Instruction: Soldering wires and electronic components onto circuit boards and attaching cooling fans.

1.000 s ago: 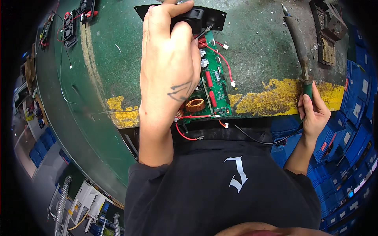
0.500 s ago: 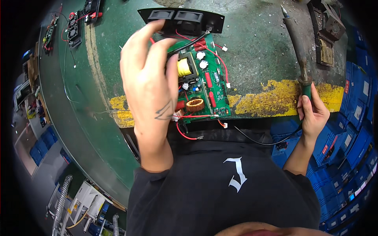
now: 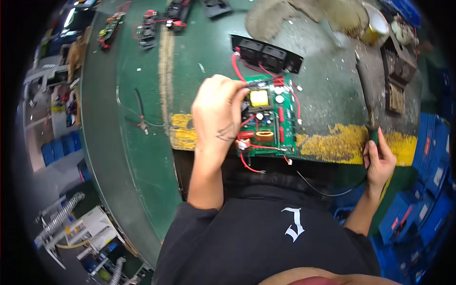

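My left hand (image 3: 216, 111) is over the left edge of a green circuit board (image 3: 290, 142), its thumb and forefinger pinched together. A black wire (image 3: 266, 80) runs from the fan panel to those fingertips, which appear closed on it; the exact contact is partly hidden. The board carries a yellow-wrapped transformer (image 3: 259, 98), a copper-wound ring coil (image 3: 264, 137) and red and white parts. Behind it stands the black panel with two fans (image 3: 261, 53), joined by a red wire (image 3: 235, 66). My right hand (image 3: 380, 161) grips a soldering iron (image 3: 365, 85) by its green handle, tip pointing away.
An iron stand with a sponge tray (image 3: 395, 97) is at the right, near a tin can (image 3: 375, 26). Cutters (image 3: 141, 118) lie to the left; other fan units (image 3: 148, 31) lie farther back. Blue bins (image 3: 430, 152) fill the right side beyond the bench's yellow edge.
My left hand has gone from spread fingers to a pinch at the black wire. The view has shifted, moving the bench within it. My right hand still holds the soldering iron.
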The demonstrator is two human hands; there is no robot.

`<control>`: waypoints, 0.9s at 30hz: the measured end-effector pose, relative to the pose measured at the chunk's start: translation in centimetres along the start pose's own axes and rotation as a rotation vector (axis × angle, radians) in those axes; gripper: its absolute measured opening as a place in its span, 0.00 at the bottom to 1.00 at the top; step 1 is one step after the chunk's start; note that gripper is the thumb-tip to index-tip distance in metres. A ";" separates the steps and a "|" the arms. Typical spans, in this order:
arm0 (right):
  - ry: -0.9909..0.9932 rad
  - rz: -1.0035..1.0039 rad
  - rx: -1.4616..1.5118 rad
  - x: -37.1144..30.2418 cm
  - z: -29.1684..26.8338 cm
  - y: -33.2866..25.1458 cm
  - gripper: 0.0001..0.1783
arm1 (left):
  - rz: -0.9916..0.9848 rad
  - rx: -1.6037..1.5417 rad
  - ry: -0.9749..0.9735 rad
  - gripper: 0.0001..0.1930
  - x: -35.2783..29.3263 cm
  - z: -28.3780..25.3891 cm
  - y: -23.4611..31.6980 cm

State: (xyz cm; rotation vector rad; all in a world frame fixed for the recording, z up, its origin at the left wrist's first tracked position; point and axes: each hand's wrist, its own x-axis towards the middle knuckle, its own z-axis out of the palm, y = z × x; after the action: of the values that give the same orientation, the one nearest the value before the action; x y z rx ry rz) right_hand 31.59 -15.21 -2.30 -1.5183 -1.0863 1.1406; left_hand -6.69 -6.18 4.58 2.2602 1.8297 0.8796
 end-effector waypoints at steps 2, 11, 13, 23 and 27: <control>0.004 0.000 -0.029 0.0 -0.1 0.3 0.25 | 0.000 -0.077 0.028 0.06 -0.2 -0.6 0.4; -0.034 -0.064 0.027 0.5 -0.1 0.9 0.25 | 0.017 -0.220 0.140 0.09 -0.4 -6.4 4.0; -0.045 -0.083 0.021 0.6 0.0 0.7 0.25 | 0.036 -0.245 0.189 0.10 -0.3 -8.3 4.8; -0.045 -0.061 0.044 0.8 -0.3 1.1 0.25 | -0.105 -0.024 0.432 0.06 -0.8 -18.9 2.3; -0.052 -0.073 0.037 1.4 -0.4 1.6 0.24 | -0.171 0.078 0.497 0.05 -2.8 -23.3 0.3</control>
State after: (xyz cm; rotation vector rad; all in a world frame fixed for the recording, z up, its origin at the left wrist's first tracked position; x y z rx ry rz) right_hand 32.40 -14.24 -4.03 -1.4159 -1.1414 1.1491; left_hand -18.20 -15.18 23.01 2.0087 2.2431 1.4590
